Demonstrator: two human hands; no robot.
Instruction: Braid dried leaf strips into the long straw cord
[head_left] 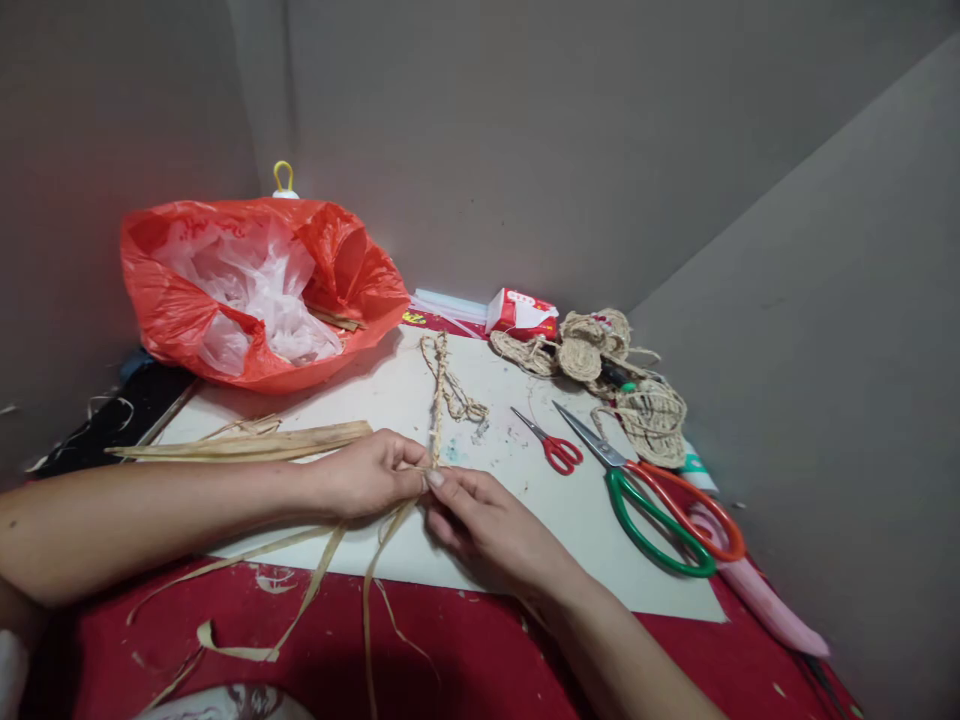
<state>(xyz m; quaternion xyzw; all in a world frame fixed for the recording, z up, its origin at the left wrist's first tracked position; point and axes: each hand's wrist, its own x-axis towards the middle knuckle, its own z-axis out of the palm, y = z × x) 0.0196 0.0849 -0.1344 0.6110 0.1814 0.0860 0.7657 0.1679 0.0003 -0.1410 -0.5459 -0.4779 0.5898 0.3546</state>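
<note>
A thin braided cord (439,400) of dried plant fibre runs up the white board (525,540), its far part looped to the right. At its near end my left hand (382,474) and my right hand (476,515) meet, both with fingers pinched on the braid. Loose flat strips (373,580) trail from under my hands toward the front edge. Just behind my left forearm lie several wider dried strips (285,440). The exact crossing of strands between my fingertips is hidden.
A red plastic bag (322,375) with white plastic inside stands at back left. To the right lie small red-handled scissors (559,453), large scissors (660,520) and coiled braided pieces (581,360). A tissue pack (517,312) sits at the back, before grey walls.
</note>
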